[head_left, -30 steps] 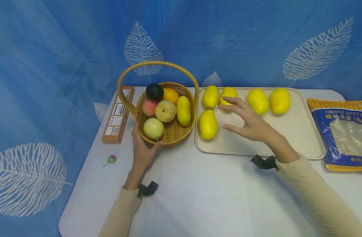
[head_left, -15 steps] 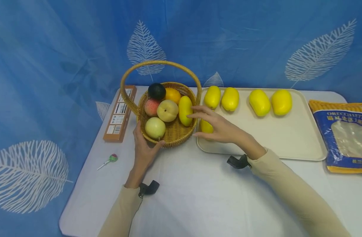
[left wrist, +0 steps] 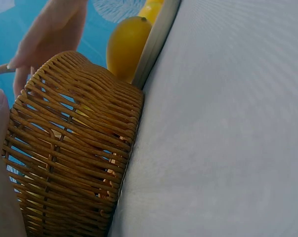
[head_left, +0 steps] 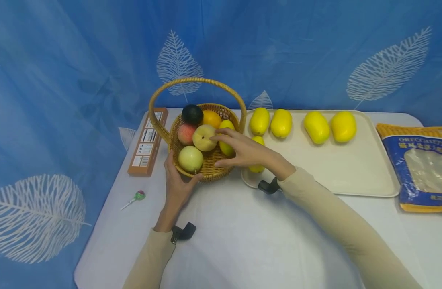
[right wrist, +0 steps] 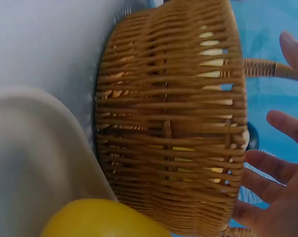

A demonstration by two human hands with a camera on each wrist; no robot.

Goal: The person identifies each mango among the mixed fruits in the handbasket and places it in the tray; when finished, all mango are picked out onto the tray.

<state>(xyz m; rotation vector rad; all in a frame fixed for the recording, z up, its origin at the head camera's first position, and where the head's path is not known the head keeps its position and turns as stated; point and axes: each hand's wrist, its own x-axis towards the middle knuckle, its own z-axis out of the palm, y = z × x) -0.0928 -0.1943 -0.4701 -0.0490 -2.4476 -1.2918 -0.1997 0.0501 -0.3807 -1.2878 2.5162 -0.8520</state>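
Note:
A wicker basket [head_left: 211,176] with a tall arched handle stands left of centre in the head view. It holds a dark green fruit [head_left: 192,114], an orange fruit [head_left: 211,119], a reddish peach [head_left: 186,134], a pale yellow round fruit [head_left: 203,138], a pale green round fruit [head_left: 190,159] and a yellow mango [head_left: 226,125]. My left hand [head_left: 178,184] holds the basket's near left side, thumb at the rim. My right hand [head_left: 248,151] hangs over the basket's right side with spread fingers, partly covering the mango. Its fingertips overlap the pale yellow fruit's edge; nothing is gripped.
Right of the basket lies a cream tray [head_left: 365,172] with several yellow mangoes [head_left: 316,127], one partly behind my right hand. A blue and yellow pasta bag [head_left: 420,168] is at the far right. A brown box [head_left: 147,142] and a lollipop [head_left: 138,196] lie to the left.
My right hand has moved left from above the tray to over the basket, fingers still spread. My left hand has stayed at the basket's side. The fruits keep their places.

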